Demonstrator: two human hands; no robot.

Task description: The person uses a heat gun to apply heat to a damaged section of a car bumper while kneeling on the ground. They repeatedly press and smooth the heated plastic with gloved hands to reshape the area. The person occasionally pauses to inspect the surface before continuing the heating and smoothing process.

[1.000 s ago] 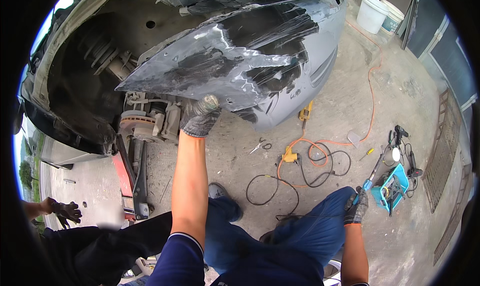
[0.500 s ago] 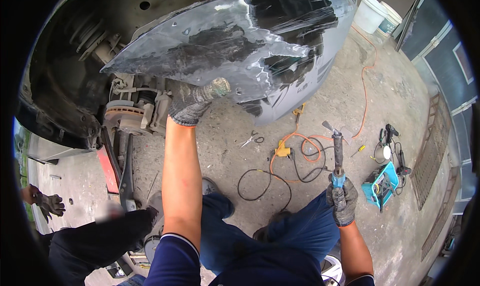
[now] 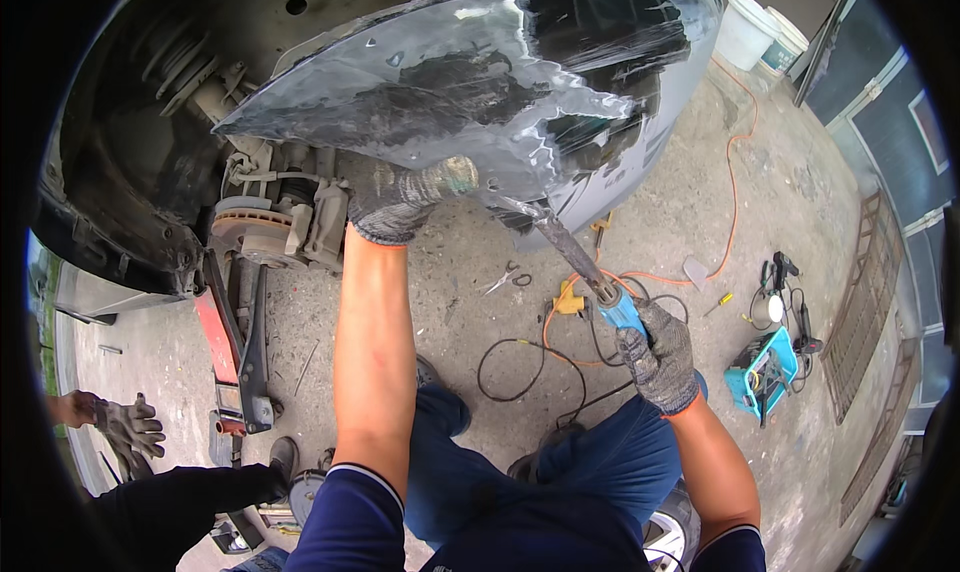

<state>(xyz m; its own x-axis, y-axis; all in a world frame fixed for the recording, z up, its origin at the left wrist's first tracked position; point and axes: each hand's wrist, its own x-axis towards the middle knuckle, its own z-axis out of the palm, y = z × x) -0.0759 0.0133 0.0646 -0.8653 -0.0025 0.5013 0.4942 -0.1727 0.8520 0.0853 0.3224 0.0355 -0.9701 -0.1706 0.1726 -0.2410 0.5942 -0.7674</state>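
A scuffed grey-and-black car bumper with pale ragged patches spans the upper middle. My left hand, in a grey knit glove, grips its lower edge, fingers closed around it. My gloved right hand is closed around the blue grip of a long tool with a dark barrel and a narrow metal tip. That tip is at the bumper's lower edge, just right of my left hand; I cannot tell whether it touches.
A rusty brake disc and red jack are at left. Scissors, a yellow socket block and coiled cables lie on the floor. A turquoise tool basket stands right. Another person's gloved hand is lower left.
My right hand has swung the tool left and tilted it, bringing its tip to the bumper's edge. My left hand keeps its hold. The other person's hand and leg have shifted.
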